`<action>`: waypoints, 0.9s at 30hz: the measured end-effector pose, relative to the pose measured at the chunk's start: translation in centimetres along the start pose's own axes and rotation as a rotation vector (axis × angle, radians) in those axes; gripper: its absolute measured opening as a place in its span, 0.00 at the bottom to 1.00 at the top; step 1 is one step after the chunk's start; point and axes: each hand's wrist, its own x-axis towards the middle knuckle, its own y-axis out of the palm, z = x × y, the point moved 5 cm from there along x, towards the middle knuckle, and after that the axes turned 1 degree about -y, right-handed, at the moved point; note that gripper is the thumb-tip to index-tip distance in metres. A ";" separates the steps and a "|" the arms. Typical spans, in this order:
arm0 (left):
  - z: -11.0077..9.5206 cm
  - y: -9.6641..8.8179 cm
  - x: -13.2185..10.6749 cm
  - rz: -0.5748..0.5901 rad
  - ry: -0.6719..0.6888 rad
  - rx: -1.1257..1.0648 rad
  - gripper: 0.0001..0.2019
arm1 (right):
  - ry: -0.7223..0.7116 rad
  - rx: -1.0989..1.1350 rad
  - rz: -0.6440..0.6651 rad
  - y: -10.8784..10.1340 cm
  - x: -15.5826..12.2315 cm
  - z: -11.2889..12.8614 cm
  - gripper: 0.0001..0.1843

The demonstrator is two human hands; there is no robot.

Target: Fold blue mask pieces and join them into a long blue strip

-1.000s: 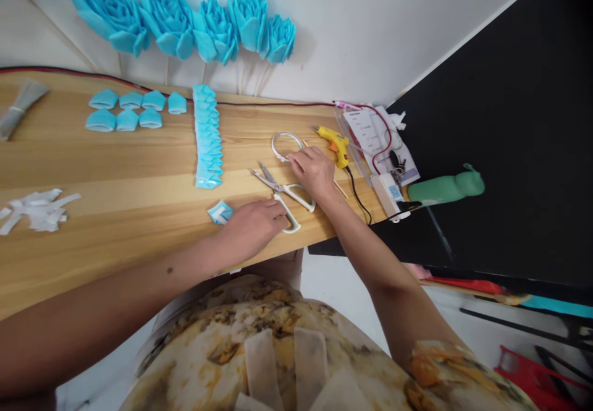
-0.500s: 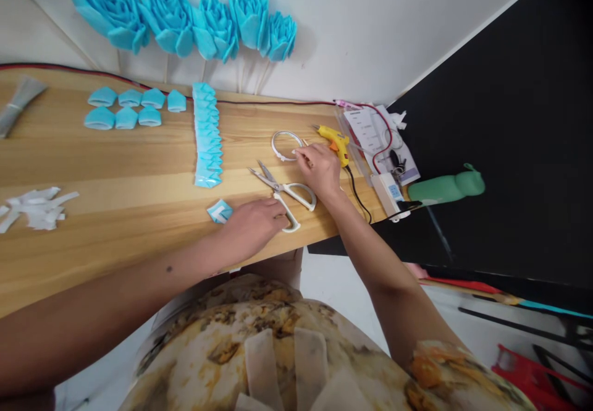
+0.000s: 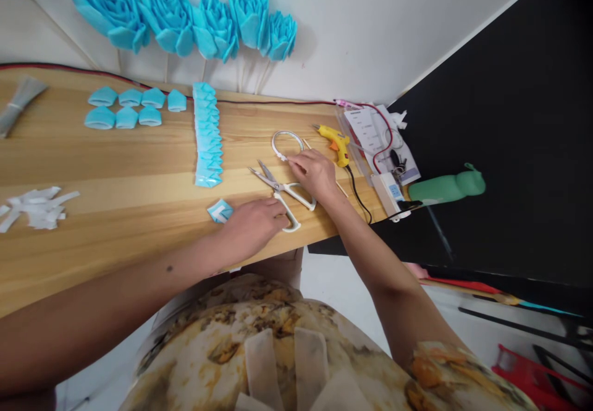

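My left hand [image 3: 257, 220] lies low over the table edge, its bent fingers closed on the lower white handle of the open scissors [image 3: 278, 186]. The thumb side is partly hidden. Just left of it is a folded blue piece [image 3: 220, 211] with a white strip on it. My right hand [image 3: 312, 173] is above the upper scissors handle, thumb and forefinger pinched at the near end of a white looped band [image 3: 274, 145]. A thin wooden stick [image 3: 341, 190] runs beneath that hand. A yellow glue gun [image 3: 340, 145] rests to its right.
A blue pleated strip [image 3: 207, 133] and several small blue folded caps [image 3: 99, 118] lie left of centre. White scraps [image 3: 39, 208] are far left. Blue flowers [image 3: 215, 25] on sticks stand at the wall. A power strip [image 3: 388, 193] and a green bottle [image 3: 442, 188] are at right.
My right hand has moved a little left and toward me, bringing its fingertips to the end of the white looped band. My left hand and the scissors have stayed put.
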 end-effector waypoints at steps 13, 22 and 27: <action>0.1 0.1 0.0 -0.005 -0.014 0.009 0.09 | 0.021 0.074 0.006 -2.3 0.3 2.5 0.16; -0.1 -0.1 0.3 0.061 -0.053 0.045 0.10 | -0.093 0.061 0.187 -0.4 1.7 7.2 0.12; 0.0 0.0 0.1 0.027 -0.027 0.030 0.11 | 0.032 0.212 0.159 0.7 1.8 6.6 0.09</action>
